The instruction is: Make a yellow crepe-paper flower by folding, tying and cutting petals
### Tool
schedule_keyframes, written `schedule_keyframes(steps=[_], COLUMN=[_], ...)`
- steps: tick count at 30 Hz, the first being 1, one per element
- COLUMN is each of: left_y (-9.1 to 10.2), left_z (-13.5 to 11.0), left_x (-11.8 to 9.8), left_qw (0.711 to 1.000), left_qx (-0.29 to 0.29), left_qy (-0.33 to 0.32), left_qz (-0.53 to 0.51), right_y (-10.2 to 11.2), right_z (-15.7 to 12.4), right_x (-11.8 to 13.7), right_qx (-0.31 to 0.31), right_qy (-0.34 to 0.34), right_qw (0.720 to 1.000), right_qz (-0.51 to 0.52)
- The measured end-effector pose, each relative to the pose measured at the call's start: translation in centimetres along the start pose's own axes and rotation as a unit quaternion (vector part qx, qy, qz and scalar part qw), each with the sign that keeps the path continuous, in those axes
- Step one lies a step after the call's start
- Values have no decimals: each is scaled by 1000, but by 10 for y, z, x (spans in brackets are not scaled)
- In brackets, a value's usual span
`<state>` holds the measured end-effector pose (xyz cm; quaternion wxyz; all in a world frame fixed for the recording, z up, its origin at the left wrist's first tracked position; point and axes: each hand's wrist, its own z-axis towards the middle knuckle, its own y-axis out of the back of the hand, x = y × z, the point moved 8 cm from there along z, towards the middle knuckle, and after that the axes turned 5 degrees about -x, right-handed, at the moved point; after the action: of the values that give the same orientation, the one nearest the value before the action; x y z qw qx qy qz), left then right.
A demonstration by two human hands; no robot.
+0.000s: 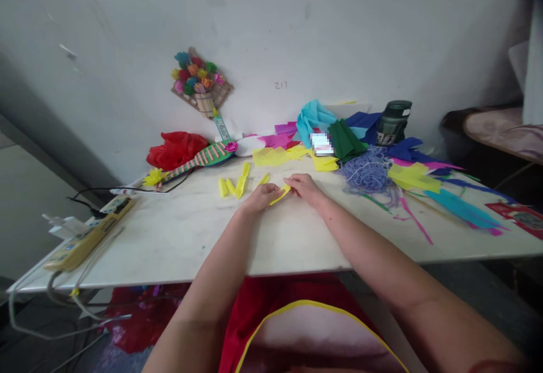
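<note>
Between my two hands, just above the white table, is a small strip of yellow crepe paper. My left hand pinches its left side, and the fingers of my right hand close on its upper right end. Several more yellow paper pieces lie just beyond my left hand, some of them folded or rolled narrow. One yellow strip shows right behind the left fingers.
Coloured paper sheets, a bundle of purple yarn, a phone and a dark green bottle stand or lie at back right. A decorated lute-shaped craft and red plastic bag lie back left. A power strip with cables lines the left edge.
</note>
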<state>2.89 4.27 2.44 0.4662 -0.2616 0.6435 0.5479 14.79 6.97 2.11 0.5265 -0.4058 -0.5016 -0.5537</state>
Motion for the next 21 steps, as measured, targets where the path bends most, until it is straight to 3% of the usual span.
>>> schedule_keyframes(steps=[8, 16, 21], left_y=[0, 6, 5], left_z=[4, 7, 8], left_x=[5, 6, 7], left_qw=[1000, 998, 999], left_qx=[-13, -58, -48], left_qy=[5, -14, -8], left_qz=[4, 14, 8], right_y=[9, -10, 0], right_z=[3, 1, 5], right_x=[-1, -11, -12], right_qx=[-49, 56, -11], right_qy=[17, -20, -13], right_qw=[999, 997, 1000], right_qz=[-11, 55, 23])
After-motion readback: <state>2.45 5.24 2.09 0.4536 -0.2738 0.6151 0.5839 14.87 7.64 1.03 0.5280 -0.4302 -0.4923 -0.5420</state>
